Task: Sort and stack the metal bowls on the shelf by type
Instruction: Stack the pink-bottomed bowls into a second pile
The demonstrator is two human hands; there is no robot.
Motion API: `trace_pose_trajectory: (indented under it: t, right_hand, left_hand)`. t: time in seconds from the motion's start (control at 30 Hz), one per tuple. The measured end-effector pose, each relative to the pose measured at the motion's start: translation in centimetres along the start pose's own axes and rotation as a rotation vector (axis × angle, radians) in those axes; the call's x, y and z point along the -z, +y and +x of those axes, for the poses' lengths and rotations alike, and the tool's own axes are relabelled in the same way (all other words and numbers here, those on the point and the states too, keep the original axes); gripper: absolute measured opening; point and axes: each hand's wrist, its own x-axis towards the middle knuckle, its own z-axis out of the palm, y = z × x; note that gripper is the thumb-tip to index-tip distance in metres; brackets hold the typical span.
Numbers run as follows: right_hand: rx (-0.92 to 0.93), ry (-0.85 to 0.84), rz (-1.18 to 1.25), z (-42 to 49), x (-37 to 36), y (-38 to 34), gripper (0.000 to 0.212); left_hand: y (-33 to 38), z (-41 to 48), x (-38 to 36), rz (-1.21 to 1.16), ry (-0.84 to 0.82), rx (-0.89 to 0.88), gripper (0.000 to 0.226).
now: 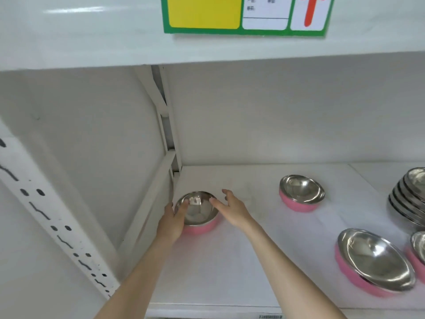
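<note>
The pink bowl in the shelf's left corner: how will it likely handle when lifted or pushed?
Probably rigid and fairly light: the pink bowl has a thin-looking steel liner, and the left hand grips it by the rim. The polished inside may be slippery. Its rounded underside could let it rock or slide if pushed.

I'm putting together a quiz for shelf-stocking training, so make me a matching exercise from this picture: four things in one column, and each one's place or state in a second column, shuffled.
Column one
1. left hand
2. right hand
3. stack of plain steel bowls
4. green-bordered sign

Column two
A. far right of the shelf
B. on the upper shelf front
C. grips the left rim of the corner pink bowl
D. open, at that bowl's right rim

Pairs: 1-C, 2-D, 3-A, 4-B
</note>
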Motion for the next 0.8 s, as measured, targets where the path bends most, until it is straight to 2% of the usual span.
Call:
trace_pose_trajectory:
  t: [0.07, 0.13, 0.3, 0.33, 0.47, 0.63, 0.8]
  right_hand:
    - [-0.044, -0.034, 0.075, 0.7, -0.6, 0.6, 0.075]
    - [-0.055, -0.045, 0.112, 1.2, -1.0, 1.0, 0.070]
    - [0.009, -0.053, 0.143, 1.9, -2.3, 1.1, 0.047]
    - [0.017, -0.051, 0.154, 1.9, -2.5, 1.0, 0.044]
    - [0.019, -0.046, 0.187, 1.4, -2.6, 1.1, 0.038]
    - [0.013, -0.046, 0.192, -0.1, -2.3, 0.9, 0.037]
    - [0.000, -0.026, 0.202, -3.1, -1.6, 0.6, 0.036]
  left_hand:
    - [-0.8, 0.9, -0.4, -0.077, -0.018, 0.034, 0.089]
    - [-1.5, 1.6, -0.6, -0.120, -0.036, 0.033, 0.081]
    - [-1.0, 0.7, -1.1, -0.155, -0.092, -0.055, 0.012]
    - [-0.9, 0.5, -1.1, -0.166, -0.102, -0.069, 0.006]
    - [-0.2, -0.7, -0.9, -0.189, -0.123, -0.107, 0.015]
    - [-0.2, -1.9, -0.4, -0.182, -0.143, -0.075, 0.006]
    - [-0.4, -3.9, 0.3, -0.163, -0.190, -0.060, 0.011]
